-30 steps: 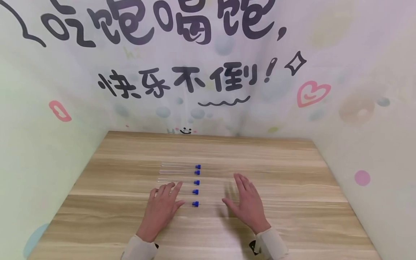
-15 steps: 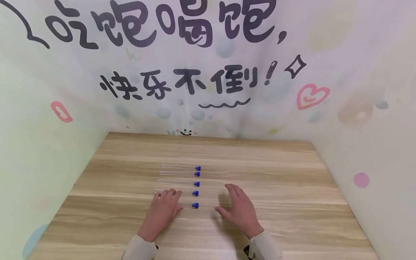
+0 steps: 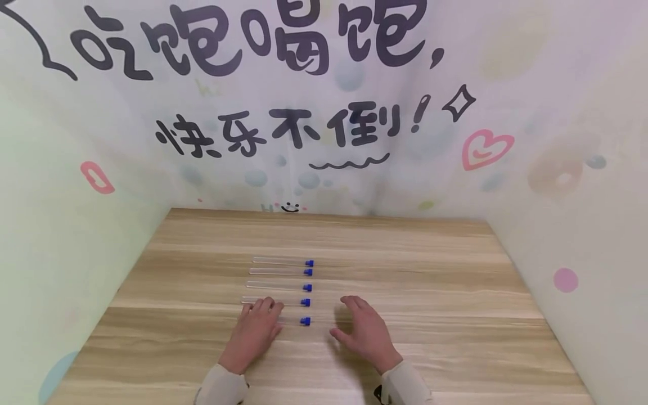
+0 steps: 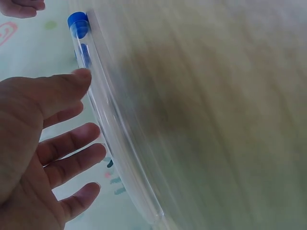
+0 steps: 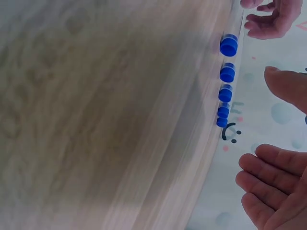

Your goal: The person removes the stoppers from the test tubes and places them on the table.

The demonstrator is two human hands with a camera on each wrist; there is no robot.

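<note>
Several clear test tubes with blue caps lie in a row on the wooden table, caps toward the right. My left hand (image 3: 253, 336) hovers over the closed ends of the two nearest tubes, its relaxed fingers spread and hiding part of them. In the left wrist view the nearest test tube (image 4: 112, 108) runs past the thumb and fingertips, and nothing is gripped. To the right of the nearest blue cap (image 3: 305, 321), my right hand (image 3: 369, 336) holds its thumb apart from loosely bent fingers. The right wrist view shows its palm facing the row, a gap away from the caps (image 5: 229, 46).
The wooden table (image 3: 430, 270) meets a printed backdrop (image 3: 324, 185) with large lettering at its back edge. Pale side walls flank it left and right. The farther test tubes (image 3: 280, 260) lie close together toward the back.
My right hand has come left and nearer to me, closer to the caps. The left hand has drawn slightly back toward me, uncovering more of the middle tubes. The tubes stay in place.
</note>
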